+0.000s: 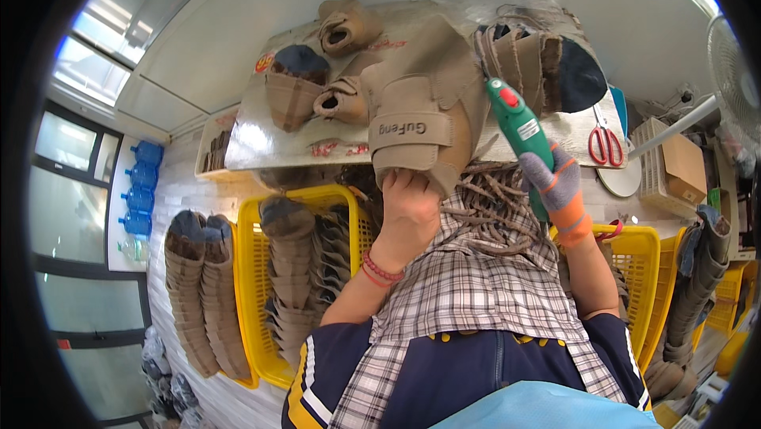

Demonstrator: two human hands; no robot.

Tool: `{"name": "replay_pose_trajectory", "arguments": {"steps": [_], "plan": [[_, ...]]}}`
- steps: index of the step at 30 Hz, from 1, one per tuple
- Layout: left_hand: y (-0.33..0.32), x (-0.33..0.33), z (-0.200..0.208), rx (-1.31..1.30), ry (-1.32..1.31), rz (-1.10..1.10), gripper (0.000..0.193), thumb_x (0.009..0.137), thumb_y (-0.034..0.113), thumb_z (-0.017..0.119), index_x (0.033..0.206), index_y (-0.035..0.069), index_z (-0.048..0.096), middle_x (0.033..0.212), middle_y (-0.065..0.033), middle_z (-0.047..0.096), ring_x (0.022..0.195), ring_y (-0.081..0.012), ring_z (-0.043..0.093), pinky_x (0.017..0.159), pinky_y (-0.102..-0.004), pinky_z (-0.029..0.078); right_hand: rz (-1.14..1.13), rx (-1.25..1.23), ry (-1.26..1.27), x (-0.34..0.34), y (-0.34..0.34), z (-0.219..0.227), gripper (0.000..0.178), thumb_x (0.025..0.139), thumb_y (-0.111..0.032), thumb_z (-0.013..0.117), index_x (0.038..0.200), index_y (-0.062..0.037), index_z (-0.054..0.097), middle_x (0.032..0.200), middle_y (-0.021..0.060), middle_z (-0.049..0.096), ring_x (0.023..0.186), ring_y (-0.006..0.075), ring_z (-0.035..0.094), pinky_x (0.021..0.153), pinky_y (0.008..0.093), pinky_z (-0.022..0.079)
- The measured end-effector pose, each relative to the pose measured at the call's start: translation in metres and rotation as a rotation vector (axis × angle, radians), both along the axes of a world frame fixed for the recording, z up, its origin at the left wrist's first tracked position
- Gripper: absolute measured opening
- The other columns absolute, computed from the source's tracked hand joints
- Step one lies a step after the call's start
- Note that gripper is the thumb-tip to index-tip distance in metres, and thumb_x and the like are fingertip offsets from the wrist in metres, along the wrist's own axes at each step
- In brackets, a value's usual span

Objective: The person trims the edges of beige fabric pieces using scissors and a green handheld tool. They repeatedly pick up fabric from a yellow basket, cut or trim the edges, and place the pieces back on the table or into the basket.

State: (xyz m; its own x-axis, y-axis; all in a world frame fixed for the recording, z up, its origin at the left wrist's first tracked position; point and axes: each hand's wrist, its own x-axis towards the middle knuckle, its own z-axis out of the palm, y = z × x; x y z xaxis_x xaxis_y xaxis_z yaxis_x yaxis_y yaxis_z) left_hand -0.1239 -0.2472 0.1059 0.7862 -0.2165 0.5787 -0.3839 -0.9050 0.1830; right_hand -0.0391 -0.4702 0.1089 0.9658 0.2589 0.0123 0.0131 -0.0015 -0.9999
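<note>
A large tan shoe upper with a strap across it is raised over the near edge of the work table. My bare left hand is closed on its lower end, the fingertips hidden by the material. In a grey and orange glove, my right hand grips a green handheld power cutter with a red switch. The tool's head points up and left beside the upper's right edge; whether it touches is unclear. Thin brown trimmed strips lie heaped on my checked apron.
On the table stand smaller tan uppers, a dark-lined upper and a stacked bundle. Red-handled scissors lie at its right edge. Yellow baskets of stacked uppers flank me. A fan stands at right.
</note>
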Motion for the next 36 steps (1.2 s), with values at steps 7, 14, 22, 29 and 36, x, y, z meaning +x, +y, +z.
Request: {"name": "replay_pose_trajectory", "arguments": {"steps": [7, 14, 22, 29, 36], "plan": [[0.005, -0.015, 0.023, 0.035, -0.049, 0.058, 0.022, 0.063, -0.001, 0.058, 0.084, 0.002, 0.059, 0.072, -0.0081, 0.055, 0.075, -0.0259, 0.054, 0.075, -0.0377, 0.041, -0.078, -0.04, -0.01, 0.015, -0.018, -0.005, 0.031, 0.085, -0.029, 0.065, 0.092, 0.0001, 0.058, 0.062, 0.001, 0.054, 0.05, 0.0084, 0.05, 0.046, 0.0224, 0.038], [0.014, -0.032, 0.039, 0.171, -0.052, 0.22, 0.024, 0.066, 0.001, 0.063, 0.089, 0.006, 0.063, 0.073, 0.0004, 0.056, 0.071, -0.0174, 0.052, 0.085, -0.0431, 0.037, -0.016, -0.302, 0.099, -0.023, -0.042, -0.043, 0.034, 0.081, -0.032, 0.068, 0.091, -0.0006, 0.058, 0.065, 0.0008, 0.056, 0.055, 0.0071, 0.052, 0.05, 0.0228, 0.041], [0.027, -0.031, 0.044, 0.215, -0.092, 0.304, 0.024, 0.065, 0.001, 0.066, 0.088, 0.009, 0.065, 0.074, 0.0021, 0.057, 0.073, -0.0162, 0.053, 0.096, -0.048, 0.033, 0.478, -0.937, -0.203, -0.064, -0.004, -0.084, 0.064, 0.07, -0.062, 0.066, 0.099, -0.0048, 0.061, 0.071, 0.0164, 0.065, 0.066, 0.0307, 0.065, 0.06, 0.0374, 0.051], [0.038, -0.03, 0.047, 0.244, -0.076, 0.345, 0.024, 0.066, 0.001, 0.066, 0.089, 0.009, 0.064, 0.075, 0.0019, 0.057, 0.074, -0.0167, 0.052, 0.095, -0.0466, 0.033, 0.799, -1.065, -0.26, -0.053, 0.033, -0.129, 0.076, 0.074, -0.072, 0.053, 0.11, -0.0054, 0.056, 0.079, 0.0148, 0.066, 0.073, 0.0313, 0.066, 0.066, 0.0399, 0.051], [0.045, -0.024, 0.033, 0.143, -0.11, 0.312, 0.025, 0.064, 0.001, 0.069, 0.088, 0.006, 0.064, 0.076, -0.0007, 0.058, 0.076, -0.0196, 0.053, 0.094, -0.045, 0.037, 0.871, -0.995, -0.326, -0.043, 0.024, -0.146, 0.072, 0.08, -0.066, 0.05, 0.119, -0.0058, 0.057, 0.106, 0.0168, 0.061, 0.103, 0.0317, 0.056, 0.089, 0.0415, 0.044]]}}
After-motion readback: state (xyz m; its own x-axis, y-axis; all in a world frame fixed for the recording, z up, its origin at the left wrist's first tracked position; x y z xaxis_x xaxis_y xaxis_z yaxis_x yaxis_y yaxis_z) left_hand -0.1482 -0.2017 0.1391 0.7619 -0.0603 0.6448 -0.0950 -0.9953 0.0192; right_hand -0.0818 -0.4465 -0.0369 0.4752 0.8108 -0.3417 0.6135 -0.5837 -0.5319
